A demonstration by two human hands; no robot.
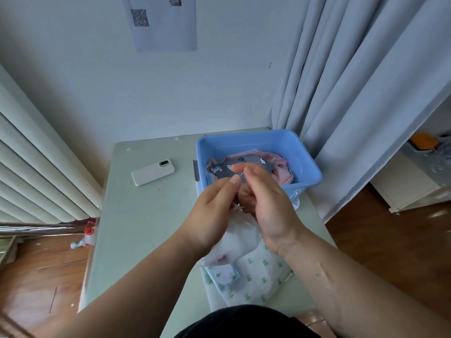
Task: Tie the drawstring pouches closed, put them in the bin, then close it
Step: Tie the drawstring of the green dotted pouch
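Tying stage, head view. The left hand [214, 211] and right hand [268, 203] meet above the table [146, 215], fingers curled inward and pinching the gathered neck of a white pouch [234, 240]. Its body hangs below the wrists. The cord is almost wholly hidden between the fingers, so the knot's progress cannot be read. The hands work just near of the blue bin [310, 172], probably so that the finished pouch needs only a short carry. The bin stands open at the far right of the table and already holds a grey pouch [253, 164] lying on pink pouches [283, 174]. A cactus pouch [258, 276] lies flat on the near edge under the hands, apparently next in turn. No lid can be made out with certainty. A white phone [153, 172] rests to the left of the bin, well apart from the work. The table is pale green and smooth, set against a white wall bearing a printed sheet [161, 20]. A radiator [36, 167] stands at left and a grey curtain [366, 93] at right. A bottle [85, 237] lies on the wooden floor [36, 276].
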